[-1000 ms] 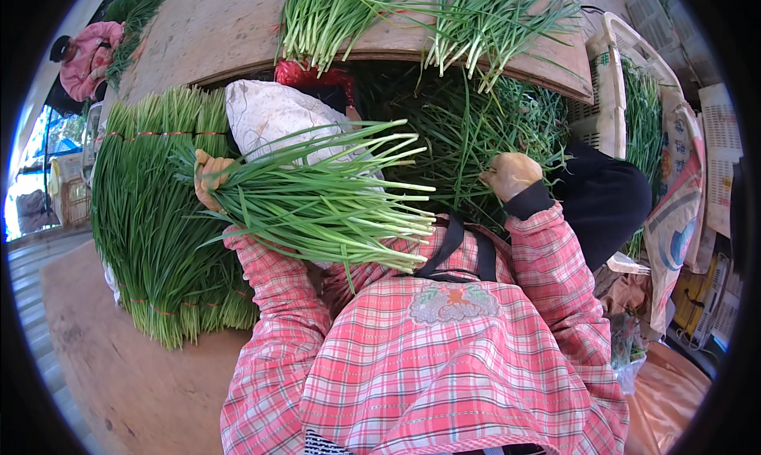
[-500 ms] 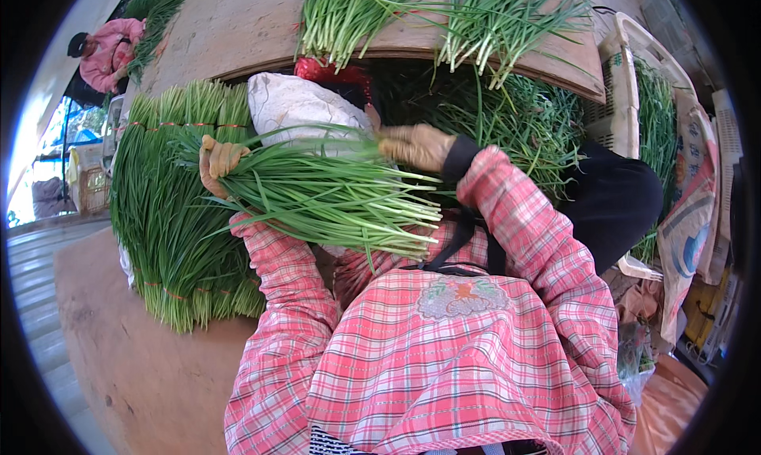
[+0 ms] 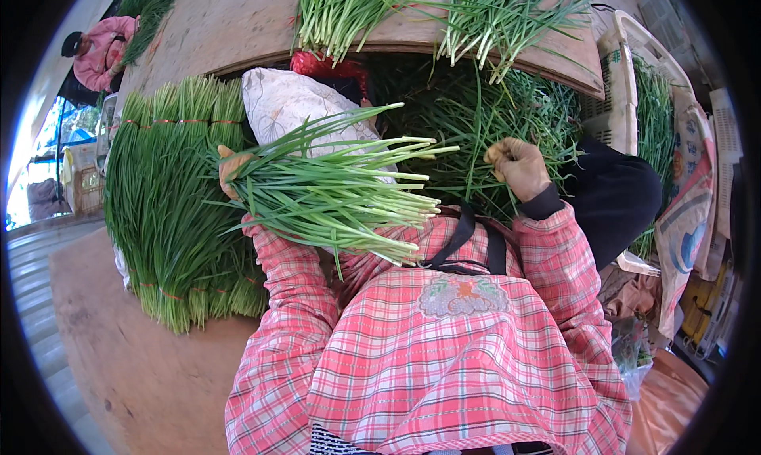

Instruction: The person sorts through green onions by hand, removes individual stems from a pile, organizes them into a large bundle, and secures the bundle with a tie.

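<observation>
My left hand (image 3: 231,171), in a tan glove, is closed round the leafy end of a bunch of garlic chives (image 3: 341,187). The pale cut stems fan out to the right across my lap. My right hand (image 3: 519,166), gloved as well, hovers to the right of those stems with its fingers curled; whatever they may hold is hidden. Beneath and beyond it lies a heap of loose green leaves (image 3: 476,130). Close by my left hand stands a stack of tied chive bundles (image 3: 170,209) with reddish bands.
A whitish sack (image 3: 297,106) bulges behind the held bunch. Two piles of chives (image 3: 357,11) lie on the wooden board (image 3: 238,27) ahead. At right stands a cream plastic crate (image 3: 625,82) with greens. Another person (image 3: 103,51) in pink works at far left.
My right hand has moved from the top of the bunch, away to the right and slightly down. The held stems are now more spread, some pointing upward. My left hand keeps its hold.
</observation>
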`<move>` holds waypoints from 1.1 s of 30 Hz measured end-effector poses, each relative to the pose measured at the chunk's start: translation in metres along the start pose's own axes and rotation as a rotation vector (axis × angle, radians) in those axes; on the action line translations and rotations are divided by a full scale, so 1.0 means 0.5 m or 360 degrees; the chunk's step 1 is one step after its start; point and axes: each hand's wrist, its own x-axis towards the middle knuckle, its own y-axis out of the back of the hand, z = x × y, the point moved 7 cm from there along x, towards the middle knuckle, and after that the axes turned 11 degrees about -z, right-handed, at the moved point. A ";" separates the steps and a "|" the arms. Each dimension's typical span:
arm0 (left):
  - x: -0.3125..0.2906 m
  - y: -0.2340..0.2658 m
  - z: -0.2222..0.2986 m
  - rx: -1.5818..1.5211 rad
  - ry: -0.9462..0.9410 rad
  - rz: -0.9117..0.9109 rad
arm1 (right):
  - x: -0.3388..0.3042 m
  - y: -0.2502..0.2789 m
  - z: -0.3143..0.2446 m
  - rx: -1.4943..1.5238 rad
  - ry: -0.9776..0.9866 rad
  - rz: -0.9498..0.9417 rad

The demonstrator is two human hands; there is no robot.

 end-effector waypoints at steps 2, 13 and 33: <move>-0.010 0.001 0.007 -0.0033 0.0025 0.0056 | -0.018 -0.006 -0.025 -0.1238 0.0463 -0.0015; 0.018 -0.005 0.095 0.0763 0.0047 0.1069 | 0.116 -0.200 -0.283 -0.1078 0.1345 -0.0263; 0.463 0.251 -0.415 0.1720 0.1262 0.1346 | 0.041 -0.237 -0.241 0.0585 0.0750 -0.1111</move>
